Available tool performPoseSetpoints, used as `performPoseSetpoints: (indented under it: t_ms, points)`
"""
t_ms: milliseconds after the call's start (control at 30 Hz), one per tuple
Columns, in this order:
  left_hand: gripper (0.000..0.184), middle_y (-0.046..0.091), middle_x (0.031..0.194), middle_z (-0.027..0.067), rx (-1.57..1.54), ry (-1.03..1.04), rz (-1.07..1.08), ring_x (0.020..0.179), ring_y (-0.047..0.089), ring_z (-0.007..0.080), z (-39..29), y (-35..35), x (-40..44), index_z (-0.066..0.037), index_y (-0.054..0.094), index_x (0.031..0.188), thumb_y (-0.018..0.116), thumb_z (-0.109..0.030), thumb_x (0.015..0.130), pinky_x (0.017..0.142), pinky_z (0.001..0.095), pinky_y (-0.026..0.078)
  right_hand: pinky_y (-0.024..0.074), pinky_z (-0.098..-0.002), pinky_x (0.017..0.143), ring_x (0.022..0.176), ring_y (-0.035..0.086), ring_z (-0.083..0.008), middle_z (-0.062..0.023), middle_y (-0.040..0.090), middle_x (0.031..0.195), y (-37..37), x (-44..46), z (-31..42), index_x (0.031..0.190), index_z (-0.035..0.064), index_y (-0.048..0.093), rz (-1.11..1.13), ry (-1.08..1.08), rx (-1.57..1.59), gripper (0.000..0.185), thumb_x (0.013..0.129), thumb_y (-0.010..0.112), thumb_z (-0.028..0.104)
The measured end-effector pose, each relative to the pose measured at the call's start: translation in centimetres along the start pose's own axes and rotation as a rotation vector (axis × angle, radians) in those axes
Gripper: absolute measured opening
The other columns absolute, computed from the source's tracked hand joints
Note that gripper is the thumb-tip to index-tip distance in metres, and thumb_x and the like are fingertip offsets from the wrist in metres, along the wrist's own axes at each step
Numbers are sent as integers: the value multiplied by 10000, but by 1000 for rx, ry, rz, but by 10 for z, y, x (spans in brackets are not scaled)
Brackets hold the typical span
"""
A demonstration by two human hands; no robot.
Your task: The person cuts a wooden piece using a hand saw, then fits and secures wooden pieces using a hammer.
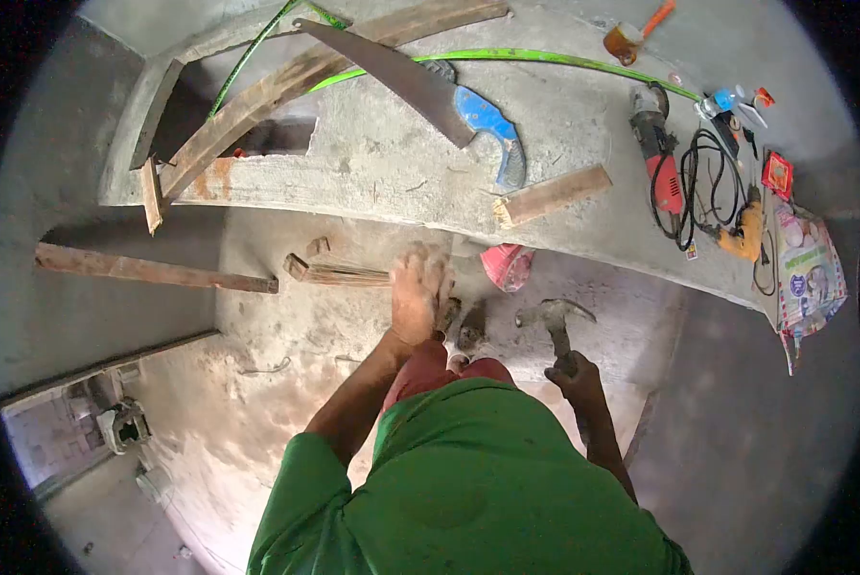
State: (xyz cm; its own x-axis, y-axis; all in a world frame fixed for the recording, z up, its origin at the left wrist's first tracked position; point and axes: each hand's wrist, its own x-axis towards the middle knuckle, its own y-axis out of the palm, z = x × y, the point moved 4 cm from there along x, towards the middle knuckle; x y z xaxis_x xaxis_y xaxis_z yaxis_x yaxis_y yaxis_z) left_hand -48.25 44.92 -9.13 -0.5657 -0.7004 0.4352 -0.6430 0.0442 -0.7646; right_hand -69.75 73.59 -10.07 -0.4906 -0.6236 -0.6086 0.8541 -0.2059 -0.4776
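Note:
My right hand is closed around the handle of a claw hammer, whose head points up and away from me. My left hand reaches forward at the front of the concrete counter, its fingers stretched out and slightly smeared; I see nothing in them. Just left of it, a bundle of thin sticks lies on the floor. On the counter ahead are a hand saw with a blue handle and a short wooden board.
A long plank crosses the counter opening at the left. To the right lie a red angle grinder with a black cord, a yellow power tool and a printed plastic bag. A pink bag sits below the counter edge.

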Motion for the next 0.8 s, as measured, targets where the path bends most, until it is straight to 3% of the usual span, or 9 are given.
performPoseSetpoints:
  t_ms: [133,267,333,433,567,667,733,800]
  points:
    - [278,609,1163,168,-47,-113,-69,1077,552,390,26,-9,5,-25,683,1143,706,-75,871,862,464,430,499,-362,715,756,593,-176,-76,654,814,2,4,47,964,10,645,-32,-53,126,385,815,802,328]
    - [295,609,1179,175,96,-172,-107,1101,545,396,39,-26,46,-18,676,1173,696,-88,887,908,473,435,494,-357,723,758,578,-176,-64,633,811,-3,15,99,1022,4,632,15,-47,86,384,829,786,299]
    - [334,601,1216,181,127,-27,-103,1137,529,402,39,-22,54,-21,656,1223,690,-96,900,976,487,428,490,-362,732,772,584,-201,-89,623,825,-3,21,126,1061,-5,609,25,-199,161,358,854,756,247]
    - [366,578,1258,201,90,-48,-16,1192,510,406,34,-15,51,-4,648,1241,680,-111,893,1021,508,431,491,-365,741,781,594,-233,-131,619,846,-9,23,173,1126,-19,588,-71,-383,8,362,873,726,199]
    - [407,549,1319,204,86,-92,-35,1228,488,410,37,-8,44,-5,620,1291,672,-139,911,1024,524,423,497,-383,766,794,602,-260,-173,626,883,-6,43,188,1165,-27,581,-30,-376,69,362,883,707,161]
    - [480,508,1385,210,187,-52,-55,1272,457,425,41,-3,47,-13,575,1364,663,-232,946,1025,540,415,511,-409,836,890,657,-322,-221,674,978,-2,51,199,1249,-46,573,-42,-419,76,440,879,702,152]
    - [535,471,1451,213,249,-59,-41,1288,445,424,46,0,55,-45,529,1428,622,-333,987,1037,553,388,513,-433,907,1013,679,-393,-272,688,1097,3,61,200,1324,-67,546,-137,-615,-59,511,885,695,148]
    - [545,462,1468,209,267,-82,-15,1293,442,428,52,4,60,-40,529,1430,612,-353,991,1028,557,393,513,-434,924,1046,677,-409,-285,681,1135,7,63,213,1351,-71,532,-95,-602,-38,531,892,689,144]
